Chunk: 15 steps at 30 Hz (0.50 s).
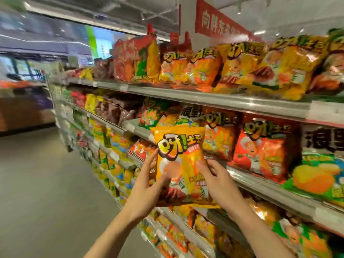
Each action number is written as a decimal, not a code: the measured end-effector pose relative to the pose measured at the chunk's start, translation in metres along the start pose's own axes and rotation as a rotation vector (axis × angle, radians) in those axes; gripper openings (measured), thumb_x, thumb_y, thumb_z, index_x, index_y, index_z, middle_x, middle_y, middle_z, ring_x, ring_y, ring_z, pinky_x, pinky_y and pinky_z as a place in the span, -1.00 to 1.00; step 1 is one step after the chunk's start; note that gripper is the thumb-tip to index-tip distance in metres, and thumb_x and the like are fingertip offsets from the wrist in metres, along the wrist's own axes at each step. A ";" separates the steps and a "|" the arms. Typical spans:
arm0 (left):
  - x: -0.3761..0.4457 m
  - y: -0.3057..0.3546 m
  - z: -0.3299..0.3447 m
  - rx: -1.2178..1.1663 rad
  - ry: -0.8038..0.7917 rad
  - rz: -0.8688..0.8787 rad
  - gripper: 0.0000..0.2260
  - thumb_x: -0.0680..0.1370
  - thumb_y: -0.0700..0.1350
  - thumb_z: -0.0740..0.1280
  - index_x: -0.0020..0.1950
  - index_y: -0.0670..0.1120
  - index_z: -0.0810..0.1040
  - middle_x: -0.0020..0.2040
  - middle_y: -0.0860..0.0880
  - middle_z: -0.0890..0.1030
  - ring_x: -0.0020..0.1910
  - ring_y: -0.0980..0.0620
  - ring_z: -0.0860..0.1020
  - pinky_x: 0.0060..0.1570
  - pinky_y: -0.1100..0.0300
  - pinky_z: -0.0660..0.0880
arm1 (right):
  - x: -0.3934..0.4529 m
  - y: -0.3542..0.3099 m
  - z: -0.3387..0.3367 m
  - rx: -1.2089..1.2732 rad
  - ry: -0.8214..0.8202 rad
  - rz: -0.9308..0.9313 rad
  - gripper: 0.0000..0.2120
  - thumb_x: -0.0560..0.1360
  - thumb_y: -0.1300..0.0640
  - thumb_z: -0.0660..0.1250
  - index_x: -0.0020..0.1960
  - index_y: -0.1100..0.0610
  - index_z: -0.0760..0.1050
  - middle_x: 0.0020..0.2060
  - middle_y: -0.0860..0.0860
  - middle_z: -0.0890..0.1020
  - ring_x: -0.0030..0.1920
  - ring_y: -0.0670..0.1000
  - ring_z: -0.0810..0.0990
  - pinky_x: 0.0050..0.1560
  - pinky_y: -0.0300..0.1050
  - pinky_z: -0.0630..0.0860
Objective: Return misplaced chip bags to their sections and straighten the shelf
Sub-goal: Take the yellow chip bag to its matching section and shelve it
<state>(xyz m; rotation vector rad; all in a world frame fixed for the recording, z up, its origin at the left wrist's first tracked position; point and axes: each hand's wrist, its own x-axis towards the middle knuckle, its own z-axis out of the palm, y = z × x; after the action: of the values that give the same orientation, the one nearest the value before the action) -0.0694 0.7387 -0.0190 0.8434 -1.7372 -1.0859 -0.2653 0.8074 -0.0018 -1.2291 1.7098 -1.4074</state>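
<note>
Both forearms reach up from the bottom of the view, and between them the yellow chip bag (179, 164) is held upright, its printed front facing the camera. On the bag's left edge the left hand (147, 181) takes hold, thumb laid across the front panel and fingers curled behind the edge. On the lower right side sits the right hand (216, 175), fingers spread on the front face near the edge; how far they wrap behind the bag cannot be told. So the grip is two-handed and closed on the bag, one hand per side.

Behind the grip and just beyond it runs the middle shelf (264, 185), where red bags (260, 148) of the same brand stand to the right of the grip. Above the grip, on the top shelf (186, 94), a row of yellow bags (240, 66) looks like a match for the held one, so that row is probably its section, though motion blur keeps the flavour print unreadable.

By its look the bag is light, air-puffed and soft, with a glossy film that will likely slide under loose fingers. Its contents are brittle, so squeezing the belly risks crushing them. Taking it by the side seams or the flat top seal seems safest, with light pressure only. Lifted above the grip toward the upper row, it should need little force, and sliding it in bottom first ought to keep its neighbours from tipping forward.
</note>
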 end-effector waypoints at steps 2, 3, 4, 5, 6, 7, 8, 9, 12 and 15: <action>0.036 -0.010 -0.027 0.039 0.017 -0.003 -0.38 0.44 0.33 0.39 0.44 0.48 0.21 0.45 0.14 0.45 0.42 0.12 0.44 0.42 -0.10 0.36 | 0.041 -0.008 0.029 -0.013 -0.013 -0.011 -0.38 0.46 -0.42 0.20 0.41 -0.12 0.34 0.25 -0.17 0.51 0.12 -0.25 0.56 0.20 -0.12 0.52; 0.055 -0.015 -0.041 0.058 0.035 -0.010 -0.37 0.41 0.37 0.38 0.43 0.49 0.22 0.44 0.14 0.45 0.42 0.11 0.43 0.43 -0.10 0.36 | 0.062 -0.012 0.043 -0.022 -0.009 -0.019 -0.29 0.42 -0.47 0.19 0.44 -0.10 0.33 0.28 -0.15 0.49 0.20 -0.17 0.53 0.28 -0.02 0.48; 0.072 -0.019 -0.054 0.067 0.054 -0.019 -0.37 0.40 0.38 0.38 0.42 0.50 0.22 0.44 0.14 0.45 0.42 0.12 0.43 0.43 -0.08 0.36 | 0.082 -0.016 0.057 -0.021 -0.020 -0.021 -0.21 0.37 -0.52 0.18 0.45 -0.09 0.33 0.31 -0.14 0.49 0.24 -0.11 0.51 0.32 0.04 0.46; 0.088 -0.025 -0.067 0.067 0.070 -0.023 -0.38 0.39 0.37 0.38 0.40 0.51 0.23 0.42 0.15 0.45 0.42 0.12 0.42 0.43 -0.07 0.36 | 0.103 -0.017 0.072 -0.024 -0.025 -0.040 -0.17 0.35 -0.55 0.17 0.46 -0.09 0.32 0.32 -0.14 0.49 0.27 -0.09 0.51 0.34 0.07 0.45; 0.103 -0.031 -0.079 0.065 0.080 -0.023 -0.40 0.40 0.36 0.38 0.40 0.51 0.24 0.41 0.14 0.46 0.42 0.12 0.42 0.43 -0.06 0.36 | 0.121 -0.020 0.086 -0.024 -0.042 -0.047 -0.15 0.33 -0.57 0.16 0.46 -0.10 0.32 0.33 -0.14 0.49 0.28 -0.08 0.51 0.34 0.08 0.45; 0.115 -0.037 -0.090 0.065 0.089 -0.019 -0.40 0.40 0.35 0.38 0.40 0.51 0.24 0.41 0.13 0.46 0.42 0.12 0.43 0.43 -0.06 0.36 | 0.137 -0.022 0.098 -0.025 -0.046 -0.053 -0.13 0.31 -0.59 0.15 0.46 -0.11 0.32 0.33 -0.14 0.50 0.28 -0.07 0.51 0.34 0.08 0.45; 0.127 -0.043 -0.099 0.063 0.093 -0.022 -0.40 0.39 0.36 0.38 0.40 0.50 0.25 0.41 0.11 0.46 0.41 0.12 0.44 0.42 -0.05 0.37 | 0.152 -0.022 0.111 -0.034 -0.051 -0.044 -0.12 0.30 -0.61 0.15 0.45 -0.12 0.32 0.34 -0.15 0.50 0.29 -0.07 0.51 0.34 0.09 0.45; 0.139 -0.050 -0.109 0.059 0.096 -0.028 -0.39 0.38 0.36 0.38 0.40 0.49 0.25 0.42 0.09 0.45 0.39 0.12 0.45 0.41 -0.02 0.38 | 0.164 -0.024 0.122 -0.042 -0.064 -0.057 -0.14 0.31 -0.60 0.15 0.45 -0.12 0.32 0.34 -0.15 0.50 0.30 -0.07 0.51 0.34 0.09 0.45; 0.175 -0.070 -0.131 0.048 0.088 -0.047 -0.39 0.37 0.37 0.37 0.39 0.49 0.25 0.41 0.06 0.44 0.34 0.12 0.49 0.27 0.13 0.43 | 0.198 -0.030 0.145 -0.077 -0.049 -0.062 -0.31 0.44 -0.47 0.17 0.43 -0.09 0.36 0.31 -0.12 0.53 0.26 -0.09 0.52 0.33 0.06 0.46; 0.208 -0.083 -0.138 0.025 0.072 -0.026 -0.44 0.42 0.36 0.38 0.38 0.48 0.27 0.40 0.14 0.45 0.36 0.24 0.43 0.34 0.10 0.41 | 0.223 -0.035 0.154 -0.123 -0.002 -0.052 -0.38 0.50 -0.39 0.16 0.43 -0.06 0.35 0.30 -0.14 0.50 0.27 -0.07 0.50 0.33 0.02 0.43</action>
<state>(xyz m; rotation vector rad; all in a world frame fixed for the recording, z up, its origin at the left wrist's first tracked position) -0.0114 0.4833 0.0031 0.9115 -1.6869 -1.0404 -0.2080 0.5408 0.0150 -1.3495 1.7978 -1.3477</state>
